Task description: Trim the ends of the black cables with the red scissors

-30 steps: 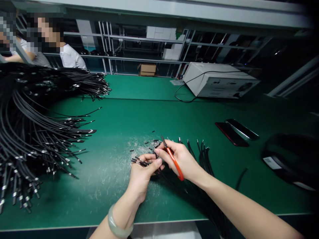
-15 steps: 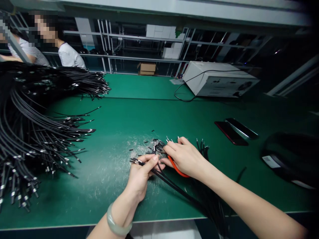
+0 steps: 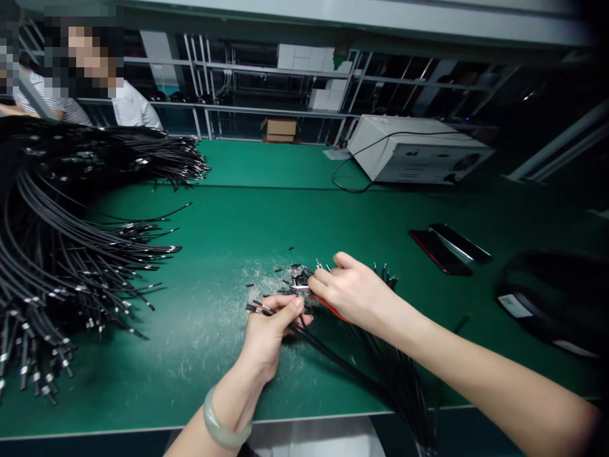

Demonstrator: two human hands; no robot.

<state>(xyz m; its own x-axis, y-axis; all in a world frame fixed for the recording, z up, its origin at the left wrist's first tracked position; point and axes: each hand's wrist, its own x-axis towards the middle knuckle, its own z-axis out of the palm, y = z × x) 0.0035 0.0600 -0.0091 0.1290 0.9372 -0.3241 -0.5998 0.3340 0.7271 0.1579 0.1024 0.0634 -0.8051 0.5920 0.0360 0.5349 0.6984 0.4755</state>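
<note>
My left hand [image 3: 266, 333], with a pale bangle on its wrist, is closed on several thin black cables [image 3: 328, 351]. Their ends, with white bands, stick out to the left of the fingers. My right hand [image 3: 352, 293] is wrapped round a red-handled cutting tool [image 3: 335, 309]. Its bright metal tip shows just above my left fingertips; whether it is scissors or cutters is partly hidden by the fingers. Short black offcuts [image 3: 301, 275] and fine clear strands lie behind the hands. More of the black cables [image 3: 409, 387] run under my right forearm and over the table's front edge.
A large heap of black cables [image 3: 71, 209] covers the left of the green table [image 3: 228, 222]. A grey-white box-shaped device [image 3: 419, 152] with a cord stands at the back right. Two phones [image 3: 442, 251] and a dark rounded object [image 3: 552, 298] lie right. Two people sit far left.
My right hand has shifted slightly up, and the tool has turned so its metal tip shows and less of the red handle is visible. The left hand keeps its hold on the cables.
</note>
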